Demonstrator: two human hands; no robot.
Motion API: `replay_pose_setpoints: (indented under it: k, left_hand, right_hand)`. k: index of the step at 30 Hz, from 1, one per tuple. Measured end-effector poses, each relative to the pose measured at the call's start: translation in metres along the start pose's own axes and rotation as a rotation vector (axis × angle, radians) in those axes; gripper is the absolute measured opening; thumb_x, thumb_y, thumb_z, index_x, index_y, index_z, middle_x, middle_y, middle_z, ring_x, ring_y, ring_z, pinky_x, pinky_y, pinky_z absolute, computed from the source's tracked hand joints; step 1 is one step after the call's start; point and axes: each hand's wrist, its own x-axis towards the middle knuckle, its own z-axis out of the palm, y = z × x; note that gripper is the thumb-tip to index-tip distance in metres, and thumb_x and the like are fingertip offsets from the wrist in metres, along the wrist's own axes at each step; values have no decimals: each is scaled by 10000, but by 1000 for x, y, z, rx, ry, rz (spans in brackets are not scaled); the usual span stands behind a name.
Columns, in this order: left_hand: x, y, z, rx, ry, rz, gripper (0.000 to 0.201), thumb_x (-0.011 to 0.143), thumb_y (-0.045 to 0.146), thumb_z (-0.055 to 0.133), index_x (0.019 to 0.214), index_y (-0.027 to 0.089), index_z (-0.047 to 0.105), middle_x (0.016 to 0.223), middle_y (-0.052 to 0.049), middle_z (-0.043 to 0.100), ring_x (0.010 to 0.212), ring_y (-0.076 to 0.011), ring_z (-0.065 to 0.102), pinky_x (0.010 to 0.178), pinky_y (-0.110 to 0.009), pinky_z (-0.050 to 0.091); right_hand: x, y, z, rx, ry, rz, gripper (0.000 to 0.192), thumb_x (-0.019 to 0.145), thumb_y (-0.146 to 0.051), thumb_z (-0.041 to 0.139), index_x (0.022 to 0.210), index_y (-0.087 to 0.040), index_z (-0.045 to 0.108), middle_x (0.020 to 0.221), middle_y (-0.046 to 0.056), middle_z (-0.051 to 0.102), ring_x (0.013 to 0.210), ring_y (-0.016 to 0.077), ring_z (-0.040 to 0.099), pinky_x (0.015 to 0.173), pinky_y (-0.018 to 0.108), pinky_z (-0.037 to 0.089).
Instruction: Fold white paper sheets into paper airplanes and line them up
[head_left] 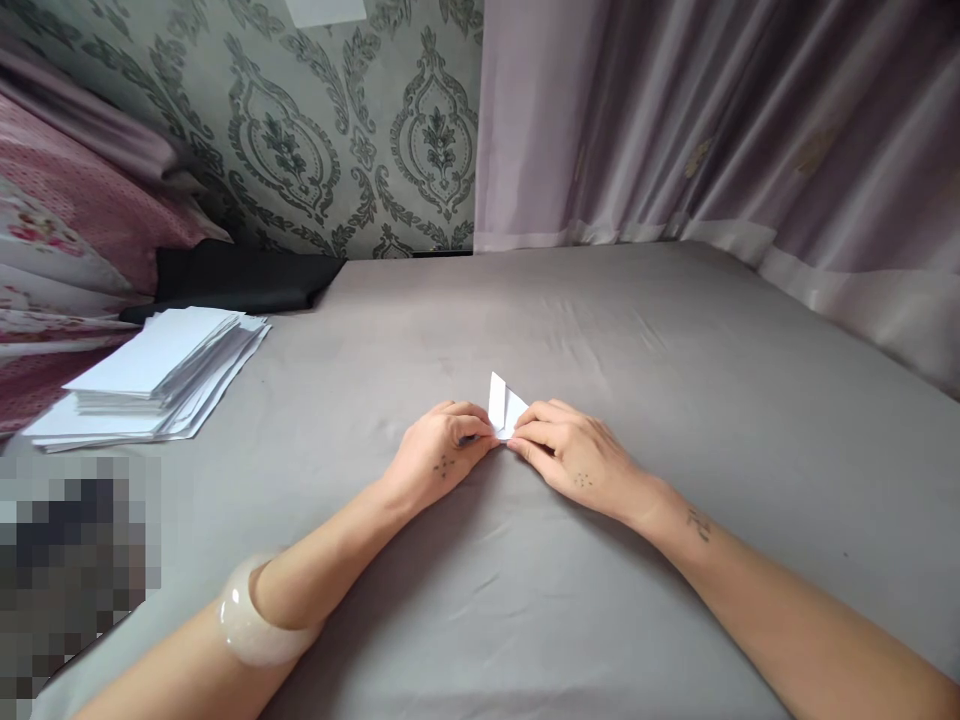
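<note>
Head view: the small folded white paper piece (505, 408) lies on the grey bed sheet (675, 380), pinched at its near edge between left hand (442, 455) and right hand (566, 455), fingers clamped together, its tip pointing away.

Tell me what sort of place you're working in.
Probably a bedroom: a bed under a grey sheet, patterned wallpaper, a mauve curtain and folded bedding stacked at the left.

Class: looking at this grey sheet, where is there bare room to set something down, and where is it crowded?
Bare: the sheet between the right hand and the curtain; also between the paper stack and the left hand. Crowded: around the folded paper, and the stack's corner.
</note>
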Motion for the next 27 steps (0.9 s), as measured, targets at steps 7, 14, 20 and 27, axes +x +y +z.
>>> replay_pose_setpoints:
  k: [7, 14, 20, 27]
  left_hand:
    - [3, 6, 0, -170, -2, -141, 80, 811, 254, 657, 741, 229, 688, 995, 4, 675, 929, -183, 599, 764, -270, 456]
    - [4, 12, 0, -184, 19, -185, 162, 827, 234, 603, 678, 205, 656, 972, -14, 673, 946, -187, 587, 812, -287, 451]
    - [5, 11, 1, -207, 21, -167, 104, 792, 199, 624, 693, 205, 658, 974, -18, 671, 956, -193, 594, 824, -295, 470]
    - [6, 10, 2, -183, 43, -160, 139, 802, 224, 610, 671, 200, 647, 964, -37, 673, 942, -214, 608, 762, -308, 503]
  right_hand:
    - [7, -2, 5, 268, 68, 216, 201, 885, -264, 549, 747, -241, 694, 926, -6, 640, 859, 135, 587, 757, 266, 449]
    - [14, -2, 9, 310, 113, 325, 147, 819, -265, 603, 698, -216, 671, 926, 3, 626, 848, 139, 602, 791, 280, 441]
    - [19, 3, 9, 378, 86, 396, 79, 757, -267, 638, 703, -223, 676, 962, 6, 617, 869, 146, 601, 820, 295, 438]
    - [22, 8, 8, 397, 35, 385, 108, 757, -307, 638, 704, -232, 694, 961, 22, 615, 843, 165, 594, 761, 308, 447]
